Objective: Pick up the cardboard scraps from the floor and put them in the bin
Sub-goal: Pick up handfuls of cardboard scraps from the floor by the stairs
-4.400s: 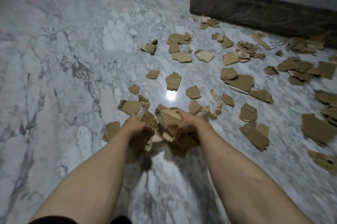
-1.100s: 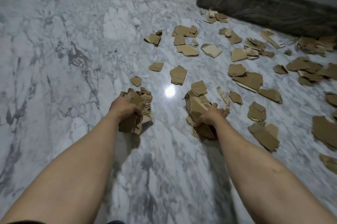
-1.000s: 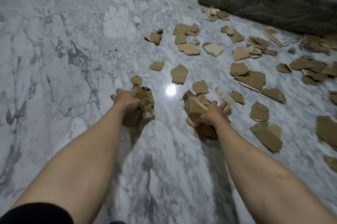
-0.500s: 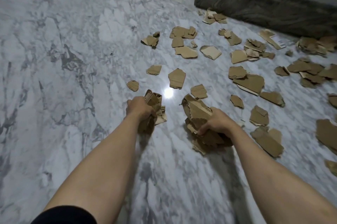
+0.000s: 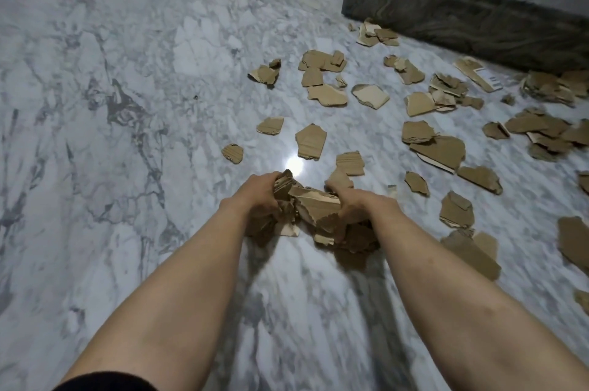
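A heap of torn brown cardboard scraps (image 5: 314,210) is pressed together between my two hands, just above the marble floor. My left hand (image 5: 259,196) grips the heap's left side and my right hand (image 5: 357,202) grips its right side; fingers are buried in the pieces. Many more loose scraps lie ahead and to the right, such as one flat piece (image 5: 310,142) just beyond the heap and a larger one (image 5: 438,150) further right. No bin is in view.
The floor is grey-white marble (image 5: 111,135) with a bright light reflection (image 5: 294,165). A dark stone step (image 5: 462,14) rises at the back right, with scraps piled along its foot. The left half of the floor holds no scraps.
My hands, each holding its own bundle and apart a second ago, have come together, merging the two bundles into one heap in the middle.
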{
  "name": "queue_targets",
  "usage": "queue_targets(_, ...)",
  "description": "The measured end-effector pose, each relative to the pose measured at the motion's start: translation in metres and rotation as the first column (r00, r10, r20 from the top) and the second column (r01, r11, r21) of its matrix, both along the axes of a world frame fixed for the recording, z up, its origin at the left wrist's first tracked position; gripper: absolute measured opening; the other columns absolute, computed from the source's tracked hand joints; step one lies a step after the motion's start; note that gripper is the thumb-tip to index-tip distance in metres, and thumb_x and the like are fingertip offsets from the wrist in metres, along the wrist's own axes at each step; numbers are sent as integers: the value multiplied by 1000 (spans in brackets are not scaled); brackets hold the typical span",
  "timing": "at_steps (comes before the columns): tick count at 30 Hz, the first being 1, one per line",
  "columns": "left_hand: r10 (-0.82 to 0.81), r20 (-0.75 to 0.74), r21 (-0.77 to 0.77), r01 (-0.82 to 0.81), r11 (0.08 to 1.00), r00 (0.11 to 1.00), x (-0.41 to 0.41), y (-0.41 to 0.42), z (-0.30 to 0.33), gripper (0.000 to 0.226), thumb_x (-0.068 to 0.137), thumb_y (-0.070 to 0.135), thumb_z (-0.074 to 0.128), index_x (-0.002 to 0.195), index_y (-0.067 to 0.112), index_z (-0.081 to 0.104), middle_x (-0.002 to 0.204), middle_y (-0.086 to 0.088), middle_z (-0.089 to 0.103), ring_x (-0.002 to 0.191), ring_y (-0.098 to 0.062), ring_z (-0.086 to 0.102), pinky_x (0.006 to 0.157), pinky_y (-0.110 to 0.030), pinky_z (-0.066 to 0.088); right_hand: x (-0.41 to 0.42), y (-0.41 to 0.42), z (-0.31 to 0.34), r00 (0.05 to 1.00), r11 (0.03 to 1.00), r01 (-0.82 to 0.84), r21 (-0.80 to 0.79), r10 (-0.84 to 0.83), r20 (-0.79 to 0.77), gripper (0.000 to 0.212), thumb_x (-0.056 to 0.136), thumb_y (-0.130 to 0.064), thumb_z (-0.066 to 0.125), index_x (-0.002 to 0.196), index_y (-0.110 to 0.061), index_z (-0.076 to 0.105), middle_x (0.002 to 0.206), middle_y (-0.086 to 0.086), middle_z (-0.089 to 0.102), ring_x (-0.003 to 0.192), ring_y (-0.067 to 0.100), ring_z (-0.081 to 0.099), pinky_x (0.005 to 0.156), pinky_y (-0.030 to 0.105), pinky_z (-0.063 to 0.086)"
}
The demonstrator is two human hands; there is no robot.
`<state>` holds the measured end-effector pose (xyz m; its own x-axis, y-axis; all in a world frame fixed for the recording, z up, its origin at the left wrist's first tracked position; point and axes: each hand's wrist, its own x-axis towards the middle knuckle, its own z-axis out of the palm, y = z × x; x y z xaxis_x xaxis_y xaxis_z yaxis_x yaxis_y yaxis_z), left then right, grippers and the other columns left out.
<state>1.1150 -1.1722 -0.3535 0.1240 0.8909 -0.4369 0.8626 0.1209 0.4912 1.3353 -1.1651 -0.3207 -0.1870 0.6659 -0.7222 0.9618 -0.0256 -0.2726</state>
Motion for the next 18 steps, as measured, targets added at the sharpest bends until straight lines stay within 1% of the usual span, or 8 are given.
queue_targets(3, 9, -9, -27, -9, 1000, 1000, -1, 1, -2, 67, 59, 22, 89, 119, 20, 60, 115, -6, 66, 101, -28, 61, 76, -31, 49, 0, -3, -8, 999, 1000, 28, 4, -28, 21, 109, 41, -29, 92, 128, -42, 29, 126, 5, 54, 104, 32, 57, 89, 50, 52)
queue_targets(5, 29, -9, -58, -29, 998, 1000, -1, 0, -2, 58, 60, 23, 88, 111, 17, 62, 108, -6, 67, 97, -28, 63, 73, -32, 50, 0, -4, -12, 999, 999, 41, 36, -41, 10, 103, 38, -31, 92, 120, -40, 31, 121, 5, 54, 102, 31, 57, 87, 49, 52)
queue_targets(7, 40, 9, -73, -40, 997, 999, -1, -1, -4, 53, 58, 24, 89, 105, 17, 65, 103, -6, 69, 93, -28, 65, 73, -32, 52, 0, -6, -15, 999, 997, 32, 71, -32, -2, 102, 37, -34, 92, 119, -42, 32, 121, 4, 55, 102, 31, 57, 86, 48, 52)
queue_targets(9, 50, 29, -89, -47, 995, 998, -1, -1, -5, 49, 59, 22, 89, 102, 17, 67, 100, -6, 70, 91, -27, 65, 75, -32, 53, -1, -5, -16, 1000, 993, -14, 115, 16, -11, 109, 34, -36, 91, 122, -46, 27, 122, 3, 55, 103, 31, 57, 84, 49, 53)
queue_targets(13, 37, 41, -106, -32, 994, 998, -3, 1, -8, 51, 58, 23, 88, 104, 20, 66, 102, -3, 70, 92, -26, 65, 78, -34, 53, -6, 9, -12, 994, 981, -109, 162, 113, -12, 137, 39, -30, 91, 138, -58, 1, 114, 4, 58, 97, 34, 60, 81, 50, 55)
queue_targets(15, 53, 61, -124, -45, 991, 997, -5, 1, -10, 54, 58, 24, 89, 106, 19, 65, 103, -4, 70, 92, -26, 65, 82, -37, 56, -5, 15, -9, 998, 988, -68, 138, 67, 13, 138, 49, -25, 91, 145, -50, -5, 109, 3, 58, 99, 33, 60, 84, 48, 54)
queue_targets(17, 64, 77, -142, -52, 989, 995, -6, 2, -11, 57, 56, 25, 90, 106, 19, 64, 103, -5, 70, 91, -27, 66, 83, -40, 57, -5, 18, -6, 998, 992, -5, 128, -3, 63, 123, 53, -26, 91, 147, -31, 12, 120, 6, 55, 109, 33, 56, 85, 44, 51)
queue_targets(18, 68, 85, -149, -55, 987, 994, -5, 3, -11, 58, 56, 25, 91, 107, 18, 64, 103, -5, 70, 91, -27, 66, 83, -40, 57, -7, 17, -6, 996, 991, 17, 132, -29, 85, 110, 54, -27, 92, 140, -23, 24, 126, 8, 51, 114, 33, 52, 83, 42, 49)
